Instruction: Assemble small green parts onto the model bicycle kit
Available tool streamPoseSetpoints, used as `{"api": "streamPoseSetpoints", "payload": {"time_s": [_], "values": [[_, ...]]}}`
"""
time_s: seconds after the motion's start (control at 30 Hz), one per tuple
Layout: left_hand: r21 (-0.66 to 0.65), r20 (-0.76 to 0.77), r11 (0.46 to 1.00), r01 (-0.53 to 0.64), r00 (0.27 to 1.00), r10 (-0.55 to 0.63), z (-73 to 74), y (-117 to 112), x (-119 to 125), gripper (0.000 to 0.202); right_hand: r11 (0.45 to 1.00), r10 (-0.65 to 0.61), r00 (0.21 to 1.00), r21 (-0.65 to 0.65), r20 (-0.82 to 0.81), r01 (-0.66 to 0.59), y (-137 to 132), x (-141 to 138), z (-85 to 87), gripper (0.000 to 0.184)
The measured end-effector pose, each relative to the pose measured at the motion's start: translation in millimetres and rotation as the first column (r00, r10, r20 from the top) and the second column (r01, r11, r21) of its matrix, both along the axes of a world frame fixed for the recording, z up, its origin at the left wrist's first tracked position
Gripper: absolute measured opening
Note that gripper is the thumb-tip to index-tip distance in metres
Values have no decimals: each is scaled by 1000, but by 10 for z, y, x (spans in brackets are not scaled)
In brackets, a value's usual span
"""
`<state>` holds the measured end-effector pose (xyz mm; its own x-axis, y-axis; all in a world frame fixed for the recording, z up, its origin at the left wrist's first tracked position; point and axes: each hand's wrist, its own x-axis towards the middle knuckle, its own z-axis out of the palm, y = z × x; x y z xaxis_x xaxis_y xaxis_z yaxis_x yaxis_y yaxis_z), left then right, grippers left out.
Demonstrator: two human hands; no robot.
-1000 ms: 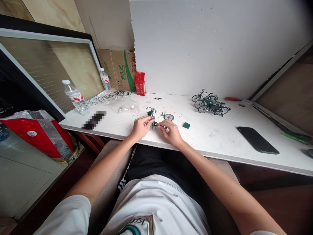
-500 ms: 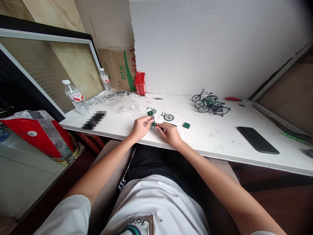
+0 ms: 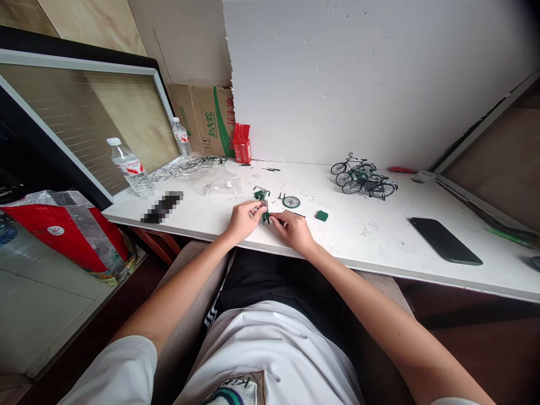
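Near the table's front edge, my left hand (image 3: 245, 218) is closed on a small, partly built green model bicycle (image 3: 262, 194), gripping it between thumb and fingers. The fingers of my right hand (image 3: 292, 229) are pinched at its near end; what exactly sits between them is too small to see. Behind my right knuckles a thin dark stick (image 3: 300, 215) shows, and I cannot tell whether it is held. Just beyond my hands lies a loose green part with a spoked wheel (image 3: 291, 202). A flat green piece (image 3: 322, 215) lies to the right.
Several finished model bicycles (image 3: 365, 179) stand at the back right. A black phone (image 3: 445, 242) lies on the right of the white table (image 3: 363, 242). On the left are a water bottle (image 3: 131, 169), part frames (image 3: 192, 165), a plastic bag (image 3: 219, 184) and a red box (image 3: 242, 144).
The near end of the model bicycle has turned slightly in my fingers. Both hands have hardly moved; the things on the table are where they were.
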<state>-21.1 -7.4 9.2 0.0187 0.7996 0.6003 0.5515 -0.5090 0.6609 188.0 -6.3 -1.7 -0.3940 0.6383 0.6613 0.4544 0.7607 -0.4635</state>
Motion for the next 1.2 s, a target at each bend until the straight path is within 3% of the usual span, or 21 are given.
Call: {"api": "streamPoseSetpoints", "payload": {"time_s": [0.2, 0.67, 0.93, 1.2], "values": [[15, 11, 998, 66, 998, -66, -9, 1, 13, 27, 998, -47, 999, 37, -7, 47, 0, 1, -18, 33], [55, -71, 996, 69, 995, -65, -8, -15, -3, 22, 991, -103, 994, 83, -45, 107, -17, -10, -52, 38], [21, 54, 991, 134, 989, -135, 2, -57, 72, 25, 978, -148, 989, 145, -17, 149, -27, -13, -66, 38], [89, 60, 992, 90, 994, -96, 54, -115, 133, 23, 975, -163, 985, 147, -52, 169, -15, -10, -69, 38]]}}
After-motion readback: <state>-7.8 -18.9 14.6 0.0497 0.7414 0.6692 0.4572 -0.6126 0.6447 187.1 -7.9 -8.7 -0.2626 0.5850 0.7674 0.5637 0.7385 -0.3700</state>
